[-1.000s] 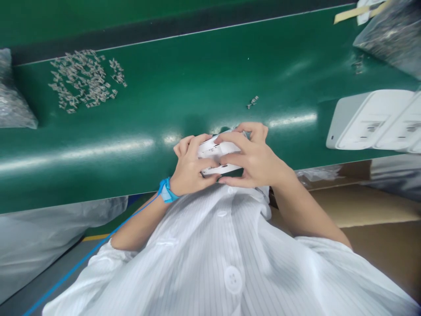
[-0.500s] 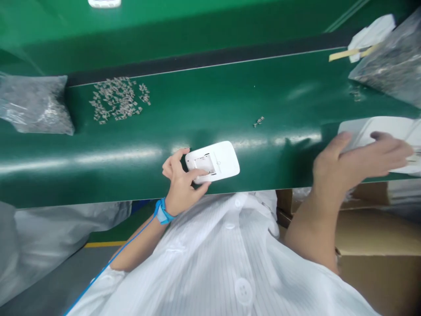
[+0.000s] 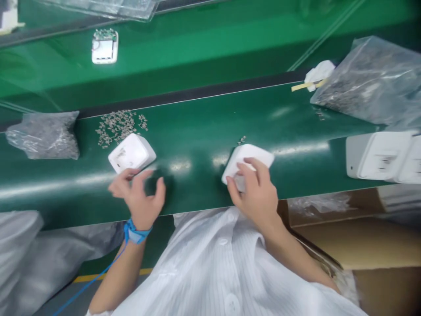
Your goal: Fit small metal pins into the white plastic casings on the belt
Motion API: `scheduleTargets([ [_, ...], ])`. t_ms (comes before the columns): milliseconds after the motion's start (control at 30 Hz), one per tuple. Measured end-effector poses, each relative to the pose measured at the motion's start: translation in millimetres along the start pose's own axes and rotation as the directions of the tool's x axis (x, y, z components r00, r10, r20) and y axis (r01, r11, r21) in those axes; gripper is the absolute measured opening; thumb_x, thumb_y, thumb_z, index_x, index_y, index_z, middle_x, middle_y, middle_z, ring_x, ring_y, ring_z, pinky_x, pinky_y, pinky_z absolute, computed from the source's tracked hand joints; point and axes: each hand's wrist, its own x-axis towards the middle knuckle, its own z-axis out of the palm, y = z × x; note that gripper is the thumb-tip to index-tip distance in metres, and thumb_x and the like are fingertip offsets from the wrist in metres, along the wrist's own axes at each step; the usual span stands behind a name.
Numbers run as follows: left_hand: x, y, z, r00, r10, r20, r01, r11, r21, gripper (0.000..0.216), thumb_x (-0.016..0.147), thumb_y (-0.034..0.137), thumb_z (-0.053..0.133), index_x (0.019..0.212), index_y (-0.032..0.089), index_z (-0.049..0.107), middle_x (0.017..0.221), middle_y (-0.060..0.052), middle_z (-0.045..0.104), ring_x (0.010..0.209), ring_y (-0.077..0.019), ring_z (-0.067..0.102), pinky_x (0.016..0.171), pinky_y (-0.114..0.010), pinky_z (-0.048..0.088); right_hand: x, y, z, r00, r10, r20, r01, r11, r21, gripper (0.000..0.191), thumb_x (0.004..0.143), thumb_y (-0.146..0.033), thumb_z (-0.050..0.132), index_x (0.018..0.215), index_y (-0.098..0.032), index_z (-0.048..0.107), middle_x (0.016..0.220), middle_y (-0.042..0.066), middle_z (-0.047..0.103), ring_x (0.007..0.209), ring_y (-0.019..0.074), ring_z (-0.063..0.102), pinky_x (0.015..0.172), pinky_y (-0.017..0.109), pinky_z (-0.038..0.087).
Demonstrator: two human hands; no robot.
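Green bench (image 3: 194, 127), right of centre: white housing (image 3: 246, 151) is being grasped by right hand (image 3: 258, 193) | left: second housing (image 3: 131, 151) is being flanked by loosely spread left hand (image 3: 142, 199) (contact unclear) | step: housings apparently being swapped; two-handed hold is probably being called for

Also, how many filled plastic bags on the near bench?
2: left bag, beside the loose metal pieces; right bag, beyond the stacked white housings. Others could be out of frame.

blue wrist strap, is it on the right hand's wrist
No, the blue wrist strap circles the wrist of the left hand.
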Motion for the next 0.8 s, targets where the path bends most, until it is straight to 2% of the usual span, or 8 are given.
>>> scheduleTargets([
  [100, -5.0, 40.5, 22.7, 0.966, 0.214, 0.146, -0.178, 0.958, -0.227, 0.030, 0.086, 0.038, 0.067, 0.111, 0.022, 0.061, 0.113, -0.010, 0.061, 0.109, -0.0281, 0.054, 0.096, -0.047, 0.036, 21.0, 6.2, -1.8, 0.996, -0.051, -0.069, 0.061, 0.987, 0.151, 0.018, 0.090, -0.018, 0.062, 0.107, -0.024, 0.064, 0.108, 0.011, 0.069, 0.092, 0.0245, 0.068, 0.076, 0.038, 0.057],
  [167, -11.4, 61.4, 37.2, 0.953, 0.239, 0.186, -0.171, 0.932, -0.320, 0.035, 0.085, 0.040, 0.067, 0.113, 0.020, 0.060, 0.117, -0.011, 0.062, 0.110, -0.0285, 0.052, 0.093, -0.046, 0.036, 40.2, 30.2, 2.0, 0.995, -0.044, -0.094, 0.058, 0.986, 0.154, 0.014, 0.091, -0.016, 0.059, 0.101, -0.024, 0.066, 0.101, 0.008, 0.070, 0.093, 0.0244, 0.067, 0.079, 0.039, 0.056],
  [233, -17.6, 71.2, 46.5, 0.953, 0.223, 0.203, -0.145, 0.929, -0.342, 0.038, 0.085, 0.038, 0.066, 0.116, 0.019, 0.060, 0.120, -0.012, 0.061, 0.112, -0.0294, 0.049, 0.092, -0.046, 0.034, 57.1, 58.1, 10.7, 0.997, -0.080, -0.018, 0.082, 0.988, 0.131, 0.015, 0.094, -0.017, 0.054, 0.098, -0.022, 0.067, 0.098, 0.008, 0.069, 0.090, 0.0229, 0.064, 0.078, 0.038, 0.054],
  [367, -20.1, 65.0, 50.2, 0.929, 0.282, 0.241, -0.201, 0.928, -0.312, 0.036, 0.089, 0.034, 0.063, 0.123, 0.022, 0.065, 0.120, -0.012, 0.059, 0.111, -0.0290, 0.046, 0.089, -0.045, 0.031, 70.0, 90.6, 32.8, 0.951, -0.222, 0.215, 0.225, 0.974, 0.009, 0.024, 0.098, -0.015, 0.044, 0.099, -0.019, 0.068, 0.100, 0.010, 0.069, 0.090, 0.0228, 0.057, 0.077, 0.037, 0.046],
  [467, -14.1, 56.9, 49.0, 0.887, 0.371, 0.275, -0.281, 0.906, -0.316, 0.036, 0.093, 0.032, 0.061, 0.128, 0.028, 0.067, 0.124, -0.011, 0.056, 0.113, -0.0291, 0.043, 0.087, -0.044, 0.030, 65.8, 90.5, 43.5, 0.929, -0.249, 0.275, 0.279, 0.957, -0.076, 0.027, 0.099, -0.015, 0.042, 0.094, -0.020, 0.068, 0.099, 0.009, 0.067, 0.084, 0.0226, 0.051, 0.071, 0.036, 0.038],
  [533, -9.2, 55.7, 49.7, 0.868, 0.401, 0.294, -0.307, 0.897, -0.320, 0.036, 0.095, 0.031, 0.059, 0.129, 0.031, 0.067, 0.126, -0.011, 0.055, 0.113, -0.0290, 0.042, 0.087, -0.044, 0.030, 61.8, 87.7, 46.0, 0.933, -0.237, 0.272, 0.271, 0.958, -0.095, 0.027, 0.099, -0.014, 0.041, 0.091, -0.021, 0.067, 0.099, 0.009, 0.066, 0.083, 0.0222, 0.049, 0.070, 0.037, 0.035],
  [633, -2.5, 59.4, 54.3, 0.868, 0.399, 0.296, -0.309, 0.900, -0.307, 0.033, 0.096, 0.031, 0.057, 0.127, 0.034, 0.069, 0.126, -0.011, 0.054, 0.113, -0.0291, 0.041, 0.086, -0.044, 0.030, 58.7, 86.7, 44.7, 0.946, -0.226, 0.234, 0.246, 0.967, -0.062, 0.024, 0.098, -0.014, 0.043, 0.090, -0.022, 0.064, 0.101, 0.008, 0.065, 0.084, 0.0220, 0.050, 0.072, 0.037, 0.037],
  [800, 7.7, 72.3, 64.5, 0.886, 0.380, 0.266, -0.277, 0.894, -0.354, 0.027, 0.096, 0.030, 0.058, 0.119, 0.033, 0.073, 0.124, -0.009, 0.057, 0.114, -0.0282, 0.043, 0.087, -0.043, 0.030, 59.7, 82.9, 32.6, 0.983, -0.174, 0.057, 0.155, 0.957, 0.246, 0.016, 0.098, -0.017, 0.044, 0.096, -0.021, 0.060, 0.097, 0.008, 0.063, 0.093, 0.0221, 0.059, 0.078, 0.037, 0.048],
])
